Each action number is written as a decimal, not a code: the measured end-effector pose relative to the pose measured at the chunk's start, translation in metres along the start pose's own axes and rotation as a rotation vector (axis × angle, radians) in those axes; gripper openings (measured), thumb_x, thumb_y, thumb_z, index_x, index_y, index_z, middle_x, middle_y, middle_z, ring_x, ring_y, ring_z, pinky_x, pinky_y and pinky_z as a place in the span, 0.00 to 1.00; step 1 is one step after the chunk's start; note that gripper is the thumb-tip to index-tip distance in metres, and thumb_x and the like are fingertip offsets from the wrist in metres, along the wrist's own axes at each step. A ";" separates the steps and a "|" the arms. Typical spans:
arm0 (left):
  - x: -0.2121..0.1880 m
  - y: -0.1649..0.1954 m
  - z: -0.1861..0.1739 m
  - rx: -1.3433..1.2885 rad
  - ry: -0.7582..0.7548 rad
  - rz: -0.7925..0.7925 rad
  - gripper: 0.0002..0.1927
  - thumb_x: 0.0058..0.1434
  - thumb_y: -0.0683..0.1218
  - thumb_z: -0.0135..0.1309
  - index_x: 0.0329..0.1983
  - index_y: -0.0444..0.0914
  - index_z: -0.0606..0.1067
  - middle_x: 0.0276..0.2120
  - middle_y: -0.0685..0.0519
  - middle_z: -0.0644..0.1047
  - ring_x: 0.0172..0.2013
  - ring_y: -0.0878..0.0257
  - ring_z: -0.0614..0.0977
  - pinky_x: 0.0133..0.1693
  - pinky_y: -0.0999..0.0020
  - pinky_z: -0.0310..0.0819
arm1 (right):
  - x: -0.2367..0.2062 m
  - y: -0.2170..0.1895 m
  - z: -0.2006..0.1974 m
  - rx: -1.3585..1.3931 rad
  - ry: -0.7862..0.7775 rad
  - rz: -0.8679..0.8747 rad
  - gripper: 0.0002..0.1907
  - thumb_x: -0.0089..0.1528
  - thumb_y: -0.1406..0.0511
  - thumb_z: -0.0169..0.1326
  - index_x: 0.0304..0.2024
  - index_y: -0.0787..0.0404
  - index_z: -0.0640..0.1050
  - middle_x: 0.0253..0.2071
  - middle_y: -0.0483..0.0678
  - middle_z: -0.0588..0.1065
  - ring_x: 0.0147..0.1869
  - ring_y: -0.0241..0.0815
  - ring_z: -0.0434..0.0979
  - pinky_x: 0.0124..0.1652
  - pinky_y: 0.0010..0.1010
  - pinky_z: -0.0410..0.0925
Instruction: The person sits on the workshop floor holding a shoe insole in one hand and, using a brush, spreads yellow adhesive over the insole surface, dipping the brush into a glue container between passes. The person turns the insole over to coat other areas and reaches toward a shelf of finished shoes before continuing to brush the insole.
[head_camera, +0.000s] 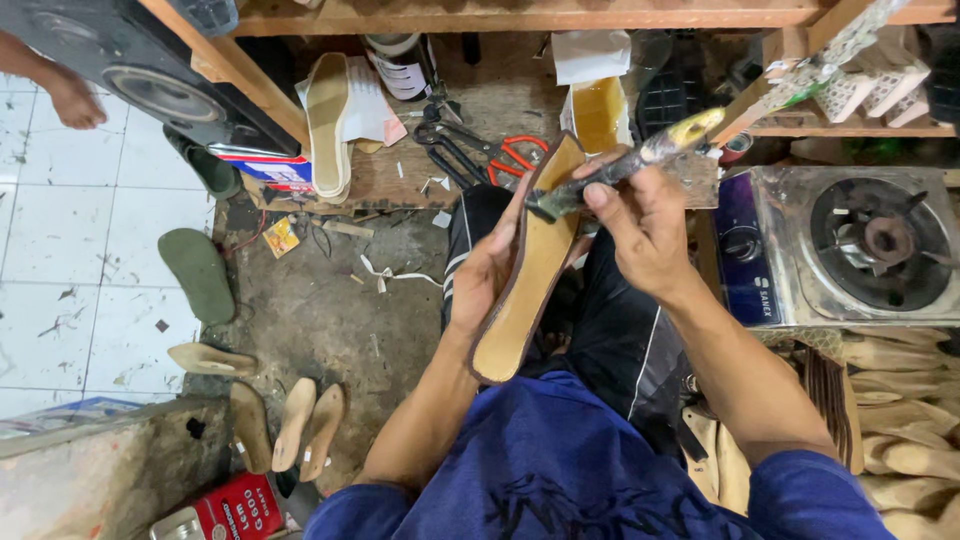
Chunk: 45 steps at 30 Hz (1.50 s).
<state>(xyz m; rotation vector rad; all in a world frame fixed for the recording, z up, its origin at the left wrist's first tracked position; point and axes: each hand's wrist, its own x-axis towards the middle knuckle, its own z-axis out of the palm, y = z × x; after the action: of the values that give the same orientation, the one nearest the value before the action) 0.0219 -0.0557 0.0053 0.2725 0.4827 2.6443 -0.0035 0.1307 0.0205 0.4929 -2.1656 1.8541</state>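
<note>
The left hand (487, 272) clasped a tan sole (527, 270) from beneath, tilted upright. The right hand (640, 225) clamped a brush (640, 160), its tip touching the sole's upper edge.

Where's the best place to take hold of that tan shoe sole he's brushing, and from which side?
Probably at the lower, heel half of the tan shoe sole, coming from its left edge, as the left hand does. The sole stands tilted with its face turned up, and the brush in the right hand meets its top end, so a grip low on the edge keeps the face free.
</note>
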 end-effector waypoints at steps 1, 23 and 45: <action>0.002 0.001 -0.002 -0.011 0.006 0.012 0.36 0.75 0.49 0.41 0.83 0.34 0.49 0.77 0.44 0.59 0.73 0.52 0.65 0.74 0.53 0.55 | -0.005 -0.002 0.003 -0.045 -0.038 -0.034 0.09 0.73 0.67 0.52 0.50 0.68 0.76 0.47 0.48 0.76 0.49 0.36 0.76 0.50 0.27 0.70; 0.055 0.009 -0.081 0.016 0.220 0.241 0.36 0.67 0.42 0.39 0.81 0.42 0.55 0.68 0.48 0.67 0.56 0.52 0.76 0.58 0.57 0.73 | -0.032 -0.036 0.028 -0.321 -0.377 -0.761 0.17 0.59 0.70 0.62 0.49 0.68 0.76 0.46 0.55 0.75 0.51 0.55 0.78 0.51 0.49 0.71; 0.045 0.037 -0.098 0.027 0.131 0.200 0.28 0.71 0.50 0.38 0.70 0.29 0.62 0.64 0.39 0.71 0.62 0.39 0.73 0.62 0.39 0.63 | -0.037 0.011 0.006 -0.197 0.068 -0.267 0.05 0.73 0.70 0.53 0.49 0.67 0.76 0.47 0.54 0.75 0.49 0.44 0.76 0.50 0.29 0.70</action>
<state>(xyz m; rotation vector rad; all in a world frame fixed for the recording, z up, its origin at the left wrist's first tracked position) -0.0583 -0.0946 -0.0662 0.1639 0.5601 2.8647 0.0260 0.1295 -0.0055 0.6307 -2.0928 1.4801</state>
